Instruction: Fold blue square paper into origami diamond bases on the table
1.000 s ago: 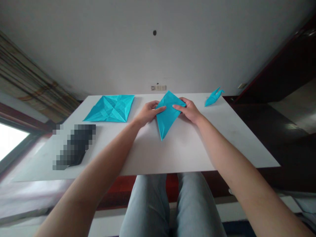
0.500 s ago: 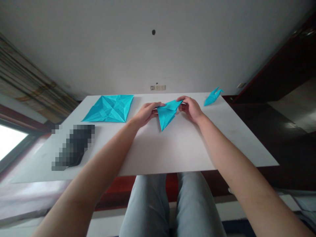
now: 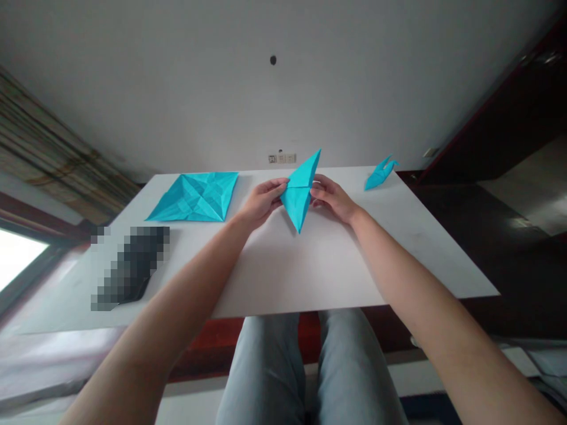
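**Two hands pinching a folded blue paper (image 3: pixel 300 192)**

Paper like a long pointy kite, up between both hands, one tip at one o'clock, one tip at six o'clock. Left hand (image 3: pixel 261 203) at nine o'clock from the paper, left fingers (image 3: pixel 271 189) close together, tips on the paper's edge. Right hand (image 3: pixel 332 198) at three o'clock, right fingers (image 3: pixel 321 190) bent a little, tips on the other edge. Thumbs behind the paper, so no telling how tight. Below, a white table (image 3: pixel 336 265). At nine o'clock, a flat creased blue sheet (image 3: pixel 192 198). At two o'clock, a small folded blue shape (image 3: pixel 380 176). At eight o'clock, a dark blurry thing (image 3: pixel 130 268), too blurred to name
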### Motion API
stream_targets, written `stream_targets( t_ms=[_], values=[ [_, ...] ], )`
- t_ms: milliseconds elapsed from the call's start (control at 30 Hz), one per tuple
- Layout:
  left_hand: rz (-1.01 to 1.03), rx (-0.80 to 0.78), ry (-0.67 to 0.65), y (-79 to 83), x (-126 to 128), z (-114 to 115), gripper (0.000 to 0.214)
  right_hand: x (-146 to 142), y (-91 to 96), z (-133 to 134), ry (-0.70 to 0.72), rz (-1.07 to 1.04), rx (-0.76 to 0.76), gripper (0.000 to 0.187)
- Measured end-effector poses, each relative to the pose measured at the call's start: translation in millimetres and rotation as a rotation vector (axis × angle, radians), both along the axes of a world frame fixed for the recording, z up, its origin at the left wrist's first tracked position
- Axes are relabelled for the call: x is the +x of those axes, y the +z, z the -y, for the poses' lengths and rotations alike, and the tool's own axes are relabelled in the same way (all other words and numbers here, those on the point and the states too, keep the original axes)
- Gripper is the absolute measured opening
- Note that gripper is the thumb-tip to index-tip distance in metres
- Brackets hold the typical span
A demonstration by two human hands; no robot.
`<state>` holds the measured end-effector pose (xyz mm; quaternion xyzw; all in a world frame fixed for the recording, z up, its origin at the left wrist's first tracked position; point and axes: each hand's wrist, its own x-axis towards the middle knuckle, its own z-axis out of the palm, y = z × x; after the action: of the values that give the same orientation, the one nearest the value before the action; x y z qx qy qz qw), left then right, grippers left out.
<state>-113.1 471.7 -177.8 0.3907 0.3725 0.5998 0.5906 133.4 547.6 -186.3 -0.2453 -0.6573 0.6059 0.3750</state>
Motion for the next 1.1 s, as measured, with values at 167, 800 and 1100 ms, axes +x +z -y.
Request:
stream_targets(
  t_ms=[167, 800, 1100],
  values=[
    [0.078, -0.011, -0.020, 4.0, 3.6, 2.2, 0.010, -4.1, -7.0, -1.4, 0.043, -0.040, 0.000, 0.071],
    [-0.011, -0.012, -0.025, 1.8, 4.2, 4.0, 0.024, -7.6, 2.1, 2.6, 0.006, -0.063, -0.002, 0.060],
    [-0.378, 0.232, 0.163, -6.5, 9.9, 1.0, 0.031, -16.0, -4.5, 4.0, -0.096, -0.003, 0.067, 0.055]
  ],
)
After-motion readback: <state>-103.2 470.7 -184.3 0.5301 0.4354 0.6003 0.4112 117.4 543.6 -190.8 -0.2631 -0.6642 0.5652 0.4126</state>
